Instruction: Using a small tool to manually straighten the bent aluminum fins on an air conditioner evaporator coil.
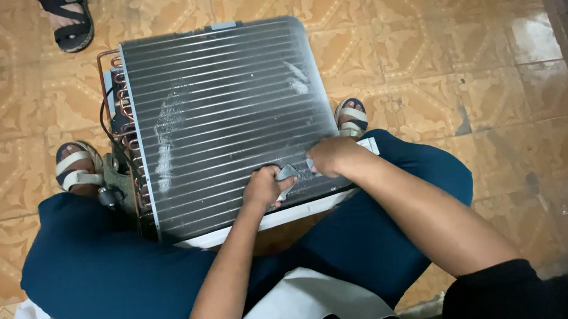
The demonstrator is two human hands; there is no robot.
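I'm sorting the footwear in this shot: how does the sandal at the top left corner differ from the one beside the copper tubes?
The top-left sandal is black, and cut off by the frame's top edge; the sandal beside the copper tubes has pale straps on a dark sole and shows whole. Both are open-toed, worn, and rest on the patterned tile floor.

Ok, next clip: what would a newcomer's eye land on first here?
First, the big finned condenser coil lying between the seated person's knees, with whitish scuffed streaks on its dark fins and copper tube bends along its left edge. Next, both hands meeting at its near edge: the left hand and right hand grip a small grey tool against the fins. Another person's sandalled foot shows top left on the patterned tile floor.
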